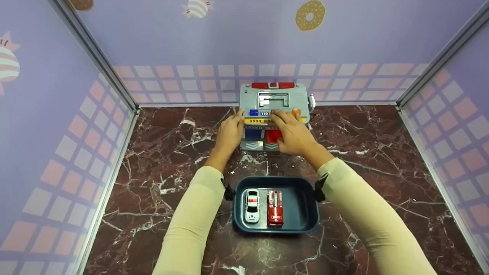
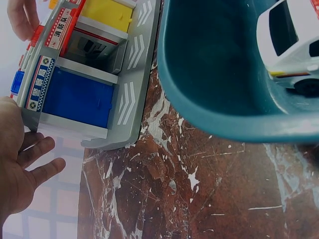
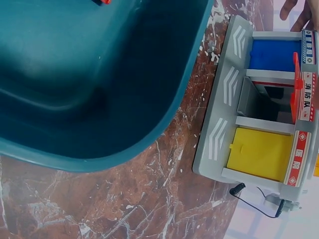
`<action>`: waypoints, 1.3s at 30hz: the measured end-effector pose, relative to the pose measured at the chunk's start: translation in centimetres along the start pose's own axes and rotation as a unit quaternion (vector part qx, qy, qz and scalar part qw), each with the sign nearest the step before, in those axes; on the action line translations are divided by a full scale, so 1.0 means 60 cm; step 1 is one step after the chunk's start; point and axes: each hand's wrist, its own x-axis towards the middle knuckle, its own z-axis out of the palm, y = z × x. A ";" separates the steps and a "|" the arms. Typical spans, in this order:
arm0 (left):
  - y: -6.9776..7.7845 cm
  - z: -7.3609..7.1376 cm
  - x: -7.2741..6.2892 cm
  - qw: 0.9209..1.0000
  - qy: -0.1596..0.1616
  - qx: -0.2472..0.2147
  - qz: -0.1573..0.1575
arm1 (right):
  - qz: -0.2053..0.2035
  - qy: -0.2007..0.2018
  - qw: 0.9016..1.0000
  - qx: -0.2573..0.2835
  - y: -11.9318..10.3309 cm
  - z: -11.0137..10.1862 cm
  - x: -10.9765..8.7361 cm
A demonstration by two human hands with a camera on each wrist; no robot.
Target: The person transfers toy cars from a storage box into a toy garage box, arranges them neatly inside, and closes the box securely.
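A grey toy garage station (image 1: 250, 100) stands at the back wall, with a blue door (image 2: 77, 99), a red door (image 1: 273, 136) and a yellow door (image 3: 260, 154). The red door is swung up and out, baring the middle bay (image 3: 271, 102); the blue and yellow ones are down. My left hand (image 1: 229, 131) touches the station's left side near the roof corner, fingers mostly straight. Over the front roof edge lies my right hand (image 1: 294, 131), its fingertips at the red button and its thumb beside the red door.
Nearer me, a dark teal tray (image 1: 305, 228) sits on the marbled table (image 1: 164, 214). It holds a white police car (image 1: 252, 206) and a red fire truck (image 1: 275, 208). A small handset on a cord (image 3: 264, 211) hangs from the station's side. Patterned walls (image 1: 183, 82) surround the table.
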 end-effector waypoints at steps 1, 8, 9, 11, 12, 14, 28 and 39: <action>0.001 0.000 -0.001 1.000 0.000 0.001 -0.001 | 0.000 -0.001 1.000 -0.003 0.000 0.000 -0.001; 0.003 -0.001 -0.001 1.000 0.002 -0.001 0.007 | 0.001 -0.009 1.000 -0.010 -0.005 -0.003 -0.015; 0.002 0.000 -0.001 1.000 0.002 -0.001 0.007 | 0.000 -0.009 1.000 -0.010 -0.006 -0.003 -0.019; 0.002 0.001 0.000 1.000 0.002 -0.002 0.007 | -0.006 -0.007 1.000 -0.010 -0.010 -0.004 -0.026; 0.002 0.001 0.001 1.000 0.002 -0.001 0.007 | -0.012 -0.004 1.000 -0.011 -0.011 -0.005 -0.029; 0.001 0.002 0.002 1.000 0.004 0.000 0.007 | -0.025 0.007 1.000 -0.013 -0.015 -0.005 -0.035; 0.000 0.004 0.000 1.000 0.003 0.003 0.002 | -0.100 0.058 0.992 -0.041 -0.043 -0.014 -0.106; 0.000 0.005 0.002 1.000 0.007 0.000 -0.002 | -0.143 0.049 0.987 -0.050 -0.062 -0.017 -0.162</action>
